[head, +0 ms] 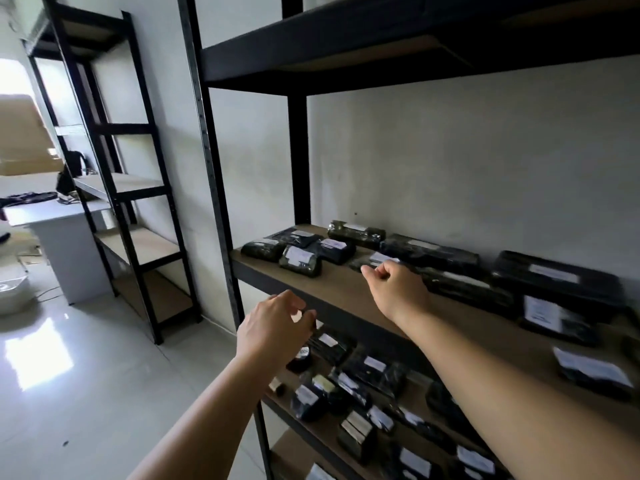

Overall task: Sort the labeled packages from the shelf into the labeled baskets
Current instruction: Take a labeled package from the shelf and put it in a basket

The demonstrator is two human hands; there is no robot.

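Both hands empty, right hand curled over the shelf, left hand just below its edge, picking comes next.

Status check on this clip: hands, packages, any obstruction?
Right hand curled over upper shelf, reaching a flat labeled package; grip unclear. Left hand empty, open, at shelf edge. Nothing blocking. No baskets in view.

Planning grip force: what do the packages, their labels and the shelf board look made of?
Packages: glossy black plastic wrap, judging by highlights and creases. Labels: matte white paper stickers, seemingly; print too blurred to read. Shelf board: flat brown, probably fibreboard or laminate, on a matte black metal frame with punched holes.
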